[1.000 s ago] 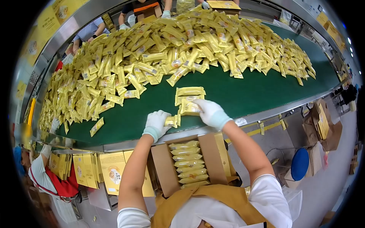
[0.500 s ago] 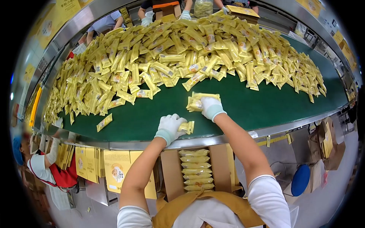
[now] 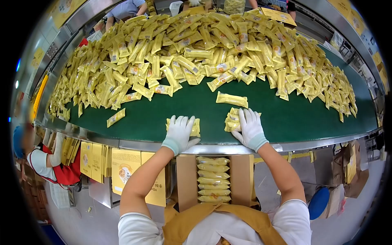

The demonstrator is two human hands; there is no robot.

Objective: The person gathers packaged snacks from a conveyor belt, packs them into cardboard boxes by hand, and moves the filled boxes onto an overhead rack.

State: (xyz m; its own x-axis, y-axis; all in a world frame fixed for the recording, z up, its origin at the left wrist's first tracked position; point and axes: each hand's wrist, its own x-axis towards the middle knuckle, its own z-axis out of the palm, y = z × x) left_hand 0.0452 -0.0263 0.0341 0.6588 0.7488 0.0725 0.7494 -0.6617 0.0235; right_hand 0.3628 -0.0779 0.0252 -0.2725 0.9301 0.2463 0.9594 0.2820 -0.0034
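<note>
My left hand [image 3: 179, 134], in a white glove, is on the belt near its front edge. Its fingers reach over yellow snack packets [image 3: 196, 128], with the thumb on the near side. To its right, my gloved right hand [image 3: 251, 130] grips a small cluster of the same packets [image 3: 232, 119], which stick out past the fingers on the left. Just behind this cluster lies a single packet [image 3: 232, 99], apart from the hand. Below the belt edge, an open cardboard box [image 3: 241, 175] holds a row of packets [image 3: 214, 175].
A large heap of yellow packets [image 3: 196, 53] covers the back of the green belt [image 3: 151, 118]. One loose packet [image 3: 116, 118] lies at the left. Flat yellow cartons [image 3: 126, 169] stand lower left, near a co-worker in a red apron [image 3: 69, 173]. A blue stool [image 3: 318, 203] is at right.
My right hand has come nearer the front edge with its cluster, and one packet now lies separate behind it. My left hand's fingers have stretched further over its packets. The head view has shifted.
</note>
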